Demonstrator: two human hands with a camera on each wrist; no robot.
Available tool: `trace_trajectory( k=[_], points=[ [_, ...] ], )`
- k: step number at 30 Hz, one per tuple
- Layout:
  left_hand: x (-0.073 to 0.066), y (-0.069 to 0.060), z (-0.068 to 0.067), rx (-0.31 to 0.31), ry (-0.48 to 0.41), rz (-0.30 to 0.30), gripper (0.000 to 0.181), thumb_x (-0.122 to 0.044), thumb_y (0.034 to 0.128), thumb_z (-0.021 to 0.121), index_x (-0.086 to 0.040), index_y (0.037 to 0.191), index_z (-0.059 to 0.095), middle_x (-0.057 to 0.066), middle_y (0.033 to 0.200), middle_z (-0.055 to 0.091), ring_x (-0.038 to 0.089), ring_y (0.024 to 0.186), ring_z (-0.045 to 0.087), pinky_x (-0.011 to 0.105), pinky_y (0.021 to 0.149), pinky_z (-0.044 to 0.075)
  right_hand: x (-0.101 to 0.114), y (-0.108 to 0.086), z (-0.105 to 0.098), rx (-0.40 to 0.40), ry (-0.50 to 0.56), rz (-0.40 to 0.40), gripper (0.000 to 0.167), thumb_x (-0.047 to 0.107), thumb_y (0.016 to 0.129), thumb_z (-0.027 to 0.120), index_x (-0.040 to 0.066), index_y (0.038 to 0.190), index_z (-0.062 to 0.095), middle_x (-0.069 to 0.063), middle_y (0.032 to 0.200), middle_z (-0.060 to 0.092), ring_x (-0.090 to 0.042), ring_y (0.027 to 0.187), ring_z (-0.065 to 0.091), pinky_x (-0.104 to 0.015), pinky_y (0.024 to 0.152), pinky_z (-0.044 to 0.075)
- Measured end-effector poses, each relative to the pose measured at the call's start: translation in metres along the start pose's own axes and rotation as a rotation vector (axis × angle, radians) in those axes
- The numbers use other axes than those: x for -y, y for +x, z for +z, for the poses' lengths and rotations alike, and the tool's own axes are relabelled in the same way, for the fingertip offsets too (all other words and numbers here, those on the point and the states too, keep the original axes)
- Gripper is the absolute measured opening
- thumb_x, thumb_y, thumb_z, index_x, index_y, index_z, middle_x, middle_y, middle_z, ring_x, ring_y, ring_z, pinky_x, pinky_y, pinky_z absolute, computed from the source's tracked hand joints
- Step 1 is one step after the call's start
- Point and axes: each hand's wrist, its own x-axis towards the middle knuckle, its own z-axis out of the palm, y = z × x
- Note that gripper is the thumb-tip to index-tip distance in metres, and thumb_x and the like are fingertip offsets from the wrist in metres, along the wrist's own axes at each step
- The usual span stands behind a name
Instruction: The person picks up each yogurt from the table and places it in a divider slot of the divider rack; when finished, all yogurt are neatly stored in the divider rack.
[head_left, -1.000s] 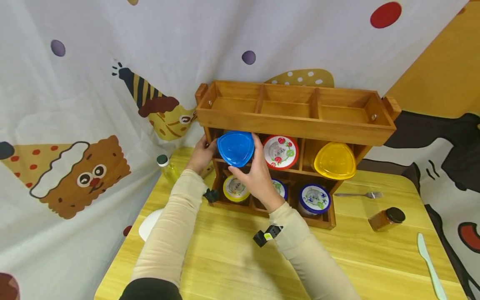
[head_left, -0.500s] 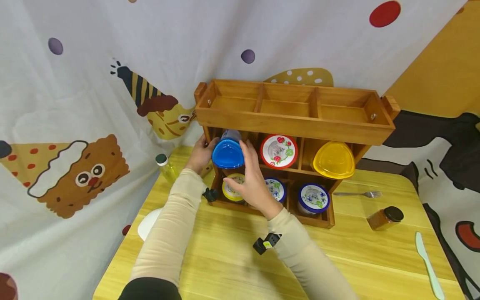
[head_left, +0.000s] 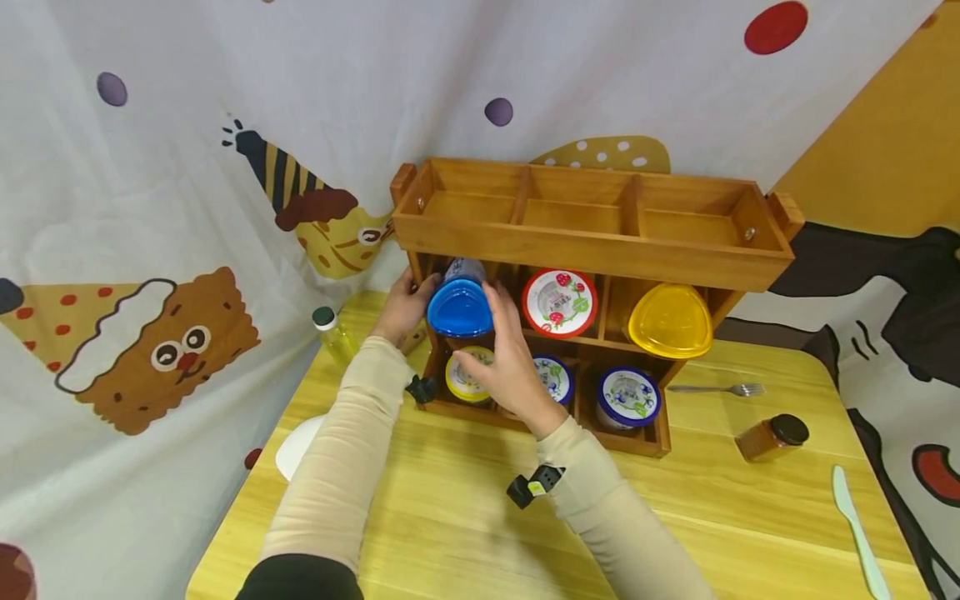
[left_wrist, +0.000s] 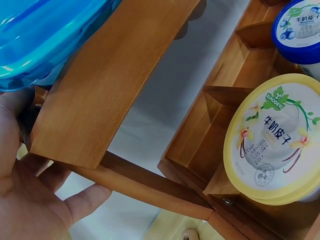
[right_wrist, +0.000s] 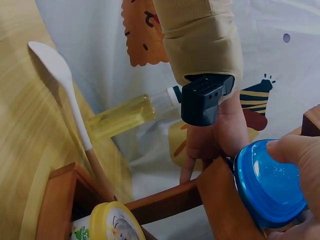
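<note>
A tub with a glossy blue lid (head_left: 460, 308) sits in the upper left compartment of the wooden rack (head_left: 592, 250), lid facing out, its pale body partly showing behind. My right hand (head_left: 513, 371) is at the tub's right side, fingers fairly straight along the lid's edge, thumb apart in front. In the right wrist view, that thumb (right_wrist: 295, 150) overlaps the blue lid (right_wrist: 267, 187). My left hand (head_left: 405, 308) grips the rack's left side panel. The left wrist view shows its fingers behind the panel (left_wrist: 100, 95), beneath the blue lid (left_wrist: 45, 35).
A red-rimmed tub (head_left: 558, 303) and a yellow-lidded tub (head_left: 670, 321) share the upper row. Below are a yellow-rimmed tub (head_left: 467, 377) and blue-rimmed tubs (head_left: 628, 397). An oil bottle (head_left: 337, 340), spoon (head_left: 298, 446), fork (head_left: 720, 389), brown jar (head_left: 771, 438) and knife (head_left: 855, 525) lie around.
The blue-lidded tub has shifted slightly down and left, its body now showing behind the lid. My right thumb has come away from the lid. My left hand has stayed at the rack's side.
</note>
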Motion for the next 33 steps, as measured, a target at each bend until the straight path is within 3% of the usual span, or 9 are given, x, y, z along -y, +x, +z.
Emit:
trace_trajectory(
  k=[4, 9, 14, 20, 26, 33],
  points=[
    [0.015, 0.012, 0.0, -0.013, 0.003, 0.005, 0.05, -0.035, 0.104, 0.049, -0.02, 0.15, 0.039, 0.013, 0.149, 0.046, 0.03, 0.136, 0.044, 0.047, 0.115, 0.034, 0.001, -0.001, -0.001, -0.015, 0.003, -0.027, 0.09, 0.015, 0.087, 0.077, 0.016, 0.157, 0.02, -0.02, 0.161, 0.017, -0.034, 0.148, 0.024, -0.054, 0.117, 0.029],
    [0.03, 0.024, 0.001, -0.036, 0.029, 0.016, 0.051, -0.044, 0.1021, 0.05, -0.026, 0.149, 0.041, 0.008, 0.148, 0.048, 0.025, 0.134, 0.046, 0.045, 0.114, 0.036, 0.004, -0.003, -0.003, -0.051, 0.047, -0.047, 0.07, 0.015, 0.091, 0.072, 0.019, 0.151, 0.037, -0.02, 0.158, 0.023, -0.033, 0.144, 0.03, -0.057, 0.114, 0.033],
    [0.031, 0.027, 0.001, -0.051, 0.043, 0.042, 0.05, -0.043, 0.1028, 0.049, -0.025, 0.149, 0.041, 0.007, 0.149, 0.048, 0.025, 0.136, 0.044, 0.045, 0.116, 0.034, 0.006, -0.004, -0.005, -0.067, 0.054, -0.072, 0.052, 0.016, 0.093, 0.068, 0.017, 0.142, 0.05, -0.02, 0.156, 0.027, -0.034, 0.143, 0.033, -0.056, 0.112, 0.035],
    [0.031, 0.026, 0.001, -0.048, 0.053, 0.026, 0.051, -0.044, 0.1025, 0.049, -0.027, 0.149, 0.04, 0.006, 0.149, 0.048, 0.026, 0.136, 0.044, 0.045, 0.115, 0.035, 0.006, -0.004, -0.005, -0.034, 0.048, -0.056, 0.039, 0.019, 0.095, 0.067, 0.016, 0.133, 0.059, -0.014, 0.157, 0.029, -0.032, 0.143, 0.034, -0.056, 0.112, 0.036],
    [0.033, 0.026, 0.001, -0.051, 0.047, 0.017, 0.051, -0.046, 0.1018, 0.05, -0.027, 0.149, 0.041, 0.006, 0.148, 0.049, 0.025, 0.136, 0.045, 0.045, 0.115, 0.035, 0.005, -0.005, -0.004, 0.036, 0.017, 0.013, 0.043, 0.024, 0.096, 0.065, 0.019, 0.138, 0.057, -0.011, 0.159, 0.026, -0.034, 0.143, 0.034, -0.058, 0.111, 0.036],
    [0.034, 0.027, 0.001, -0.054, 0.035, 0.042, 0.047, -0.038, 0.1041, 0.048, -0.022, 0.148, 0.042, 0.009, 0.147, 0.049, 0.025, 0.134, 0.046, 0.044, 0.113, 0.038, 0.008, -0.003, -0.006, -0.038, 0.078, 0.001, 0.05, 0.019, 0.094, 0.066, 0.015, 0.142, 0.053, -0.016, 0.157, 0.029, -0.035, 0.135, 0.044, -0.053, 0.104, 0.046]
  ],
)
